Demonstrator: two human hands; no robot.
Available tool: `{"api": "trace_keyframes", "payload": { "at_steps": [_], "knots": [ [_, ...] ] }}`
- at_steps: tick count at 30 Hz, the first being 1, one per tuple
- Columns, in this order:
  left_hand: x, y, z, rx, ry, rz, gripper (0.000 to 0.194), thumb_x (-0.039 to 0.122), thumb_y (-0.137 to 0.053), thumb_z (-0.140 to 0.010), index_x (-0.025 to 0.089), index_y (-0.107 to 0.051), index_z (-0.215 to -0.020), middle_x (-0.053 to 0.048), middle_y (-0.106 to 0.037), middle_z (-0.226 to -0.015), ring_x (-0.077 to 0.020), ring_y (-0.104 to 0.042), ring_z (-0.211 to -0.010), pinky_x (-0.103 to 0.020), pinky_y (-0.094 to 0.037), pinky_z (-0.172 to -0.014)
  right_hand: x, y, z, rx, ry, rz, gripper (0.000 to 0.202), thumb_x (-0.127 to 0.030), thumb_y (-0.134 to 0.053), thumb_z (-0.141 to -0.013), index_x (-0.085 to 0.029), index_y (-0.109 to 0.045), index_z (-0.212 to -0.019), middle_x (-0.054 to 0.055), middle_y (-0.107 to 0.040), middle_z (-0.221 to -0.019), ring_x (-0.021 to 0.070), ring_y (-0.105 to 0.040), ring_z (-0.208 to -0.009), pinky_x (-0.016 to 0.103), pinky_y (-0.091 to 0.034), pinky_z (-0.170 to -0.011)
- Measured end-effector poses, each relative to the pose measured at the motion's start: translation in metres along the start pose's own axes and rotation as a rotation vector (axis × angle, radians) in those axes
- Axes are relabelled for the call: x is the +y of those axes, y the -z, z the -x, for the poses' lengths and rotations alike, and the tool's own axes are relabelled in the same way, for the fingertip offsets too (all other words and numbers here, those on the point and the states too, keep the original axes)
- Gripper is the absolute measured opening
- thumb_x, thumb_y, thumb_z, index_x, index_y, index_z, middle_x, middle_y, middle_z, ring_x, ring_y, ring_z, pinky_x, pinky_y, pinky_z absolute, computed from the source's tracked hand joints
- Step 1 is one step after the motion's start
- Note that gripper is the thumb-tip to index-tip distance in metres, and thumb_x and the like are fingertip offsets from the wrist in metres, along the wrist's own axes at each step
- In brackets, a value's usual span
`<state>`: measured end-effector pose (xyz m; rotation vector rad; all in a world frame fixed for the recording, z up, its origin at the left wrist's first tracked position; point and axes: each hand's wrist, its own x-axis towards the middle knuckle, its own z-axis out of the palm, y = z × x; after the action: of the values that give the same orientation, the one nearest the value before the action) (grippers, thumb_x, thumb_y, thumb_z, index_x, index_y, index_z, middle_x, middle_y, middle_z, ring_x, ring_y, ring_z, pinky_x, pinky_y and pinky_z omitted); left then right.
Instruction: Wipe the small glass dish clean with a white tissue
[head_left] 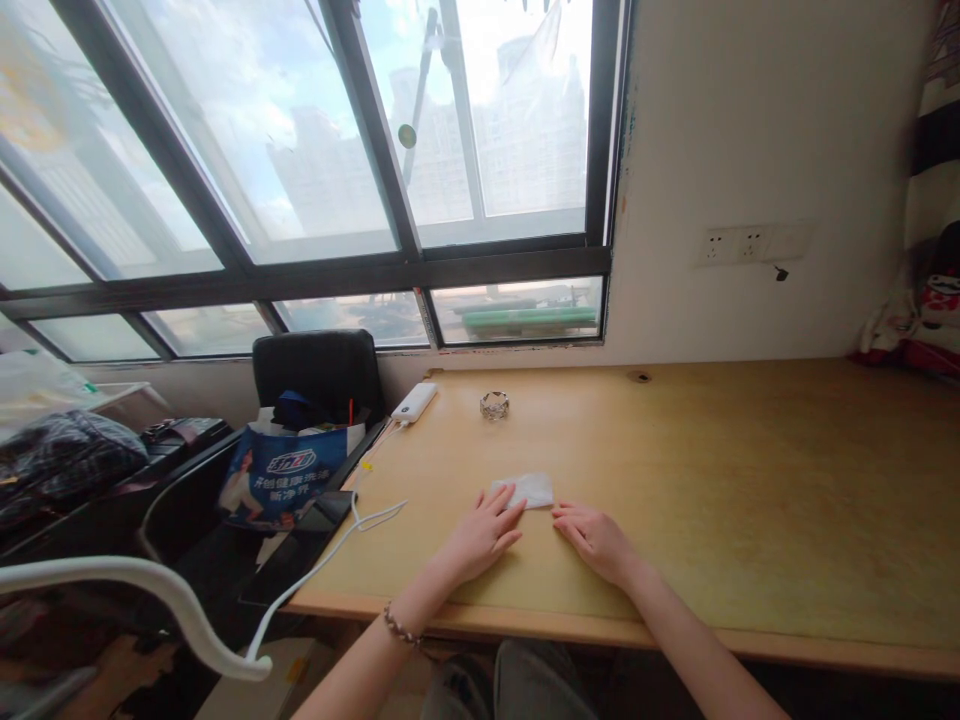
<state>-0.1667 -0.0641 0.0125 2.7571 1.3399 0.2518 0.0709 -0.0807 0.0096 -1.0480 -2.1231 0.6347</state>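
Observation:
A small white folded sheet, like a tissue or wipe, lies flat on the wooden table. My left hand rests palm down, its fingers spread and the fingertips lying on the sheet's left part. Close by the sheet's lower right corner is my right hand, fingers stretched out low over the tabletop; whether a fingertip touches the corner I cannot tell. Farther back stands a silvery, patterned ring-shaped object, perhaps a bracelet, apart from both hands.
A white power bank with a cable lies along the table's left edge. Left of the table, a black chair holds a blue printed bag. A curved white tube crosses the lower left. Windows and a wall with sockets stand behind.

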Motion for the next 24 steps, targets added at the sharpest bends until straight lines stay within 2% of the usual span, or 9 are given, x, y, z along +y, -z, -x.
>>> {"api": "trace_keyframes", "payload": {
  "at_steps": [4,7,9,12,16,20,24],
  "knots": [
    [-0.02,0.012,0.016,0.059,0.07,-0.079,0.042,0.04,-0.032,-0.083,0.026,-0.038,-0.122,-0.005,-0.026,-0.136,-0.0217,-0.018,-0.125,-0.044,-0.017,-0.101,-0.015,0.002,0.046,0.066,-0.08,0.09,0.029,-0.031,-0.037,-0.083,-0.023,-0.061,-0.096,0.003,-0.059,-0.106,0.0176,-0.048,-0.107,0.036,-0.038,-0.091],
    [-0.025,0.008,0.027,0.124,0.168,-0.134,0.049,0.042,-0.036,-0.081,0.022,-0.033,-0.125,-0.008,-0.021,-0.137,-0.0247,-0.015,-0.125,-0.046,-0.017,-0.1,-0.016,-0.001,0.073,0.197,-0.142,0.139,0.028,-0.029,-0.037,-0.083,-0.021,-0.061,-0.095,0.005,-0.059,-0.105,0.019,-0.05,-0.105,0.036,-0.041,-0.089],
    [-0.024,0.001,0.033,0.101,0.185,-0.127,0.051,0.044,-0.036,-0.08,0.023,-0.03,-0.127,-0.008,-0.021,-0.137,-0.025,-0.016,-0.125,-0.046,-0.019,-0.099,-0.015,-0.004,0.082,0.294,-0.179,0.174,0.029,-0.027,-0.036,-0.083,-0.02,-0.061,-0.095,0.007,-0.061,-0.101,0.0199,-0.053,-0.1,0.036,-0.044,-0.086],
    [-0.025,-0.005,0.038,0.052,0.182,-0.078,0.049,0.043,-0.032,-0.082,0.025,-0.029,-0.128,-0.006,-0.025,-0.136,-0.0229,-0.02,-0.124,-0.042,-0.021,-0.099,-0.016,-0.007,0.086,0.322,-0.172,0.231,0.028,-0.025,-0.037,-0.082,-0.02,-0.063,-0.091,0.007,-0.063,-0.095,0.0209,-0.055,-0.097,0.037,-0.045,-0.083],
    [-0.037,-0.001,0.042,0.062,0.199,-0.021,0.053,0.042,-0.03,-0.083,0.023,-0.021,-0.131,-0.006,-0.03,-0.134,-0.0199,-0.023,-0.123,-0.039,-0.02,-0.101,-0.018,-0.009,0.084,0.307,-0.122,0.303,0.026,-0.024,-0.038,-0.082,-0.021,-0.063,-0.089,0.006,-0.064,-0.092,0.0212,-0.055,-0.096,0.037,-0.045,-0.082],
    [-0.052,0.006,0.048,0.048,0.214,-0.015,0.048,0.042,-0.029,-0.083,0.024,-0.03,-0.128,-0.005,-0.032,-0.132,-0.0194,-0.023,-0.123,-0.037,-0.02,-0.101,-0.019,-0.011,0.083,0.326,-0.104,0.355,0.026,-0.023,-0.038,-0.082,-0.021,-0.063,-0.086,0.007,-0.064,-0.091,0.021,-0.056,-0.094,0.036,-0.045,-0.081],
    [-0.061,0.011,0.052,0.028,0.198,0.006,0.046,0.042,-0.031,-0.083,0.026,-0.035,-0.125,-0.003,-0.024,-0.136,-0.0205,-0.017,-0.125,-0.037,-0.02,-0.101,-0.018,-0.013,0.083,0.323,-0.109,0.399,0.025,-0.023,-0.038,-0.082,-0.02,-0.063,-0.084,0.006,-0.064,-0.091,0.0207,-0.056,-0.095,0.035,-0.045,-0.081]
  ]
}}
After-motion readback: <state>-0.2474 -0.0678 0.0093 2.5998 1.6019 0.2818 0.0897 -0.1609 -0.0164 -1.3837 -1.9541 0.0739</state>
